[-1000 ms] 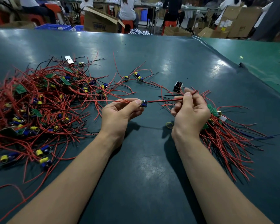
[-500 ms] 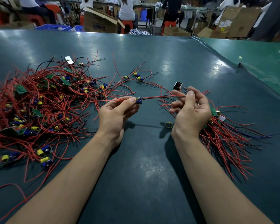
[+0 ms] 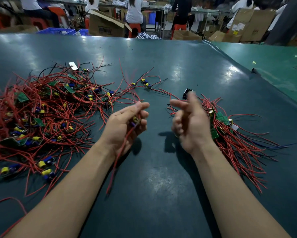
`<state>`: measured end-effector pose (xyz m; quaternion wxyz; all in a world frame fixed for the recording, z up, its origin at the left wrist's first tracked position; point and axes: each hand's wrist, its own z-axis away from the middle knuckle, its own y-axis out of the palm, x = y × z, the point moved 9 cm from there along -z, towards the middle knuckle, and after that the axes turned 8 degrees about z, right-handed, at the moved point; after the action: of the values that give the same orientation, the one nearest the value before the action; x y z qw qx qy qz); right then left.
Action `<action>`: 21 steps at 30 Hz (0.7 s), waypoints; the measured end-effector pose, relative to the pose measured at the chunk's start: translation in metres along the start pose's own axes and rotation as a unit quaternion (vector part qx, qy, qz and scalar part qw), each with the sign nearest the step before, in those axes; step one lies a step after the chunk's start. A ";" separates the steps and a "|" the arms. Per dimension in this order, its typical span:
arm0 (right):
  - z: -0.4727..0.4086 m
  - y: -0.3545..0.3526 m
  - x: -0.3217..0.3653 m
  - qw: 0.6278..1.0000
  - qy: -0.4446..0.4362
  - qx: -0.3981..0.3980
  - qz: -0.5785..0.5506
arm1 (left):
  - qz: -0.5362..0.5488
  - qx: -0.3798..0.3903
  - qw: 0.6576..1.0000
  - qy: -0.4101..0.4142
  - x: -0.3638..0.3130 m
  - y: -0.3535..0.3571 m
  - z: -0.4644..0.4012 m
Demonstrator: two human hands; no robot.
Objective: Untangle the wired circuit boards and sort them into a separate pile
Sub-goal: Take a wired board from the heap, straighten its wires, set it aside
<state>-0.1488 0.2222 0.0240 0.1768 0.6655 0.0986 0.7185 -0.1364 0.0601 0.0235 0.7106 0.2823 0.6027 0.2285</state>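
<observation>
A big tangled heap of small circuit boards (image 3: 41,114) with red wires covers the table's left side. A sorted pile of wired boards (image 3: 230,133) lies on the right, wires fanning toward me. My left hand (image 3: 127,124) is shut on one wired board (image 3: 134,121); its red wire (image 3: 116,162) hangs down past my wrist. My right hand (image 3: 190,122) is blurred, fingers apart, holding nothing, just left of the sorted pile. Three loose boards (image 3: 144,83) lie beyond my hands.
The dark green table mat (image 3: 161,194) ends at a raised edge on the right (image 3: 247,71). A small black part (image 3: 187,92) lies behind my right hand. A white tag (image 3: 73,65) sits at the heap's far side. People and cardboard boxes (image 3: 106,25) stand beyond the table.
My right hand let go of the red wire and opened. The wire now hangs from my left hand, which turned and pulled the board inward.
</observation>
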 end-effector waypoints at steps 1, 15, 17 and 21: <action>0.002 0.010 -0.002 0.996 -0.007 0.025 0.081 | -0.034 0.013 0.999 -0.009 0.004 0.004 0.002; 0.011 0.030 -0.008 0.976 -0.006 0.165 0.142 | -0.174 0.098 0.980 -0.028 0.019 0.017 0.011; 0.010 0.029 -0.009 0.979 -0.005 0.151 0.137 | -0.166 0.082 0.983 -0.021 0.017 0.016 0.009; 0.006 0.026 -0.009 0.988 -0.006 0.093 0.125 | -0.178 0.088 0.980 -0.007 0.017 0.017 0.009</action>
<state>-0.1453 0.1943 0.0261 0.0235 0.6906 0.0802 0.7184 -0.1243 0.0829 0.0238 0.7166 0.2336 0.6558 0.0419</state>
